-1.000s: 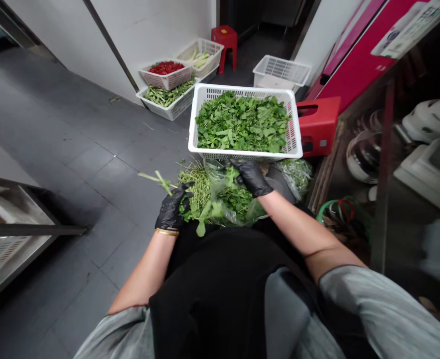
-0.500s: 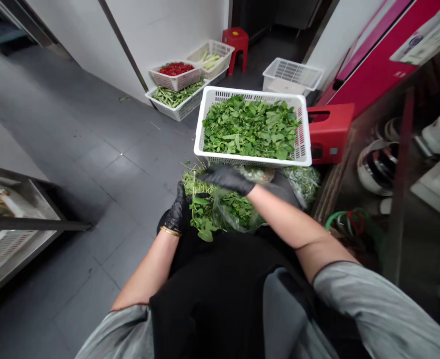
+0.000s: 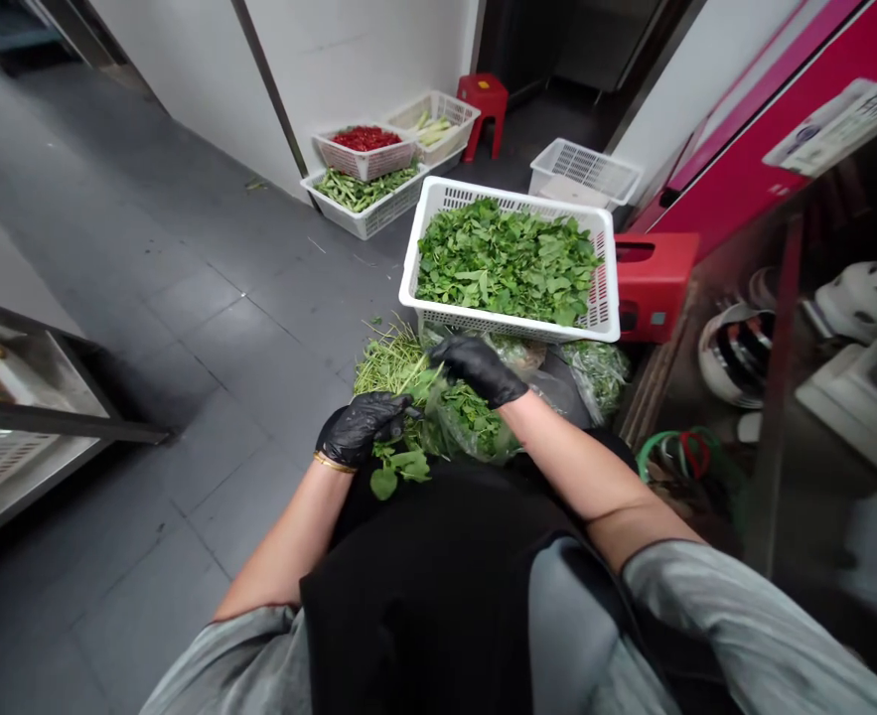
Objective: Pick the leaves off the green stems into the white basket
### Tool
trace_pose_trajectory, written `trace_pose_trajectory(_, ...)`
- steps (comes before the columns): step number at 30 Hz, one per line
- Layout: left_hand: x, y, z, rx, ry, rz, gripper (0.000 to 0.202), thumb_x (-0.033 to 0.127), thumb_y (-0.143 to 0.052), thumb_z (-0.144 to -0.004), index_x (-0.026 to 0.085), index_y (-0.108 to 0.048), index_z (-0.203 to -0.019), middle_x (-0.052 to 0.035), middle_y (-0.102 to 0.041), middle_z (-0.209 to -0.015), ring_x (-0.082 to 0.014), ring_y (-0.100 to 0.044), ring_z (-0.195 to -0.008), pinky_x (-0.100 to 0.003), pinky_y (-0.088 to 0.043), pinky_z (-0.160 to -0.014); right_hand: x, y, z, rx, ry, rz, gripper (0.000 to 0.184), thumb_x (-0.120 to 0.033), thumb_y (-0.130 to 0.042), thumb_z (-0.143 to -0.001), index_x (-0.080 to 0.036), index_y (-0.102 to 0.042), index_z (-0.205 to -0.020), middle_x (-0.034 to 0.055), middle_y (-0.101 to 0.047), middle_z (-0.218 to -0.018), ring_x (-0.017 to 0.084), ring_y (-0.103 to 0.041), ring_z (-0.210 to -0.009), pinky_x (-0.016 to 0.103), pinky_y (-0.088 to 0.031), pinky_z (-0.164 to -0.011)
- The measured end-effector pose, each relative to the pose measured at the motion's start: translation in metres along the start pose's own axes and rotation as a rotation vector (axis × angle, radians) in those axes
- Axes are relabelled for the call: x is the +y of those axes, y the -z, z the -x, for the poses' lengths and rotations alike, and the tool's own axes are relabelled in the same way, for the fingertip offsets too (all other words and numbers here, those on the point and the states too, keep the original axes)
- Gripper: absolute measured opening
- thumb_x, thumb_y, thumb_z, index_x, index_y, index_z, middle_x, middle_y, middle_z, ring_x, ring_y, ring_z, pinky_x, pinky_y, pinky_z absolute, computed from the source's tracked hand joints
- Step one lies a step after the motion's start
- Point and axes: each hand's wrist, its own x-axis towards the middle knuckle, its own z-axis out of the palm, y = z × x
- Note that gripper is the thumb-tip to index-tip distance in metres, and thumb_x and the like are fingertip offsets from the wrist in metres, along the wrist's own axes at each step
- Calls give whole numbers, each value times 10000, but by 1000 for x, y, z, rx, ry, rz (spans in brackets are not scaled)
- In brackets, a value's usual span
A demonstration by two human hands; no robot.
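Note:
Both hands wear black gloves. My left hand [image 3: 362, 426] is closed around a leafy green sprig [image 3: 400, 462] that hangs over my black apron. My right hand [image 3: 477, 367] pinches the upper end of the same sprig, just above a clear plastic bag of greens [image 3: 468, 422] on my lap. Directly ahead stands a white basket [image 3: 608, 298] heaped with picked green leaves [image 3: 509, 262]. On the floor to the left of the bag lies a pile of stripped stems [image 3: 389, 362].
White baskets of green beans [image 3: 364, 189], red chillies [image 3: 367, 139] and pale stalks [image 3: 438, 127] sit by the far wall. An empty white basket [image 3: 585, 171], a red stool [image 3: 654, 283] and another red stool [image 3: 487, 99] stand nearby. Steel shelf at left [image 3: 28, 427]; another bag of greens [image 3: 598, 369].
My left hand dropped a bare stem and closed on a leafy sprig. My right hand came across from the bag to pinch the sprig's top. The view tilted slightly.

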Motion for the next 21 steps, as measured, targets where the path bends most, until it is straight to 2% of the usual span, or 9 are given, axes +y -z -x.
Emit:
trace_pose_trajectory(2,4,1,5,-85,-3,8,275,413,-831,-771,139,-822,-748,-16,-561,-492,-127,-480,-475,-291,-435,-525,-4,13,1,125,28,-53,209,-375,-708,-825,-182,-732,-900,99,-747,-900,188,-678,-723,261,-491,-517)
trace_pose_trajectory(4,6,-2,8,-195,39,101,388,487,-751,-838,107,-821,-808,17,-461,-442,-91,-364,-415,-266,-367,-464,-8,19,2,135,26,-76,259,-424,-722,-832,-197,-722,-958,95,-745,-906,195,-678,-738,273,-511,-540)
trace_pose_trajectory(7,6,-10,9,-333,168,288,429,533,-730,-835,114,-782,-761,55,-327,-386,-78,-270,-369,-239,-283,-404,-9,3,10,-96,47,-100,354,-490,-788,-789,-192,-715,-966,66,-747,-910,180,-678,-760,283,-549,-627)
trace_pose_trajectory(9,4,-16,9,-366,207,348,394,519,-781,-785,143,-728,-678,51,-328,-368,-79,-281,-357,-230,-276,-387,-10,-14,20,-280,67,-67,396,-496,-839,-741,-174,-716,-937,51,-744,-890,163,-672,-763,276,-553,-665)
trace_pose_trajectory(12,3,-17,6,-323,222,348,358,469,-807,-779,127,-728,-712,52,-353,-365,-71,-299,-350,-212,-296,-384,-19,-18,27,-319,34,31,416,-534,-835,-736,-152,-699,-830,41,-723,-780,135,-636,-640,246,-509,-550)
trace_pose_trajectory(14,3,-14,4,-242,233,349,367,452,-776,-828,87,-757,-804,48,-395,-388,-62,-318,-352,-203,-328,-394,-31,6,21,-191,73,78,418,-552,-783,-799,-145,-700,-848,66,-741,-811,144,-656,-653,239,-496,-519)
trace_pose_trajectory(16,7,-11,1,-171,258,392,473,528,-692,-894,62,-772,-922,2,-525,-465,-79,-404,-371,-216,-385,-410,-46,48,4,51,189,174,414,-557,-677,-903,-146,-700,-951,95,-764,-932,170,-702,-788,251,-527,-582)
trace_pose_trajectory(19,13,-13,-4,-172,301,449,771,720,-431,-965,40,-746,-1147,-115,-708,-665,-140,-555,-440,-263,-456,-433,-65,109,-30,385,225,426,438,-538,-636,-949,-128,-673,-1098,144,-750,-1070,236,-696,-1040,346,-559,-804)
trace_pose_trajectory(21,16,-17,-7,-184,303,457,868,761,-318,-972,39,-701,-1265,-163,-756,-771,-164,-605,-477,-277,-475,-441,-69,123,-42,464,149,587,496,-508,-742,-885,-69,-678,-1108,222,-724,-1136,311,-638,-1192,443,-490,-988)
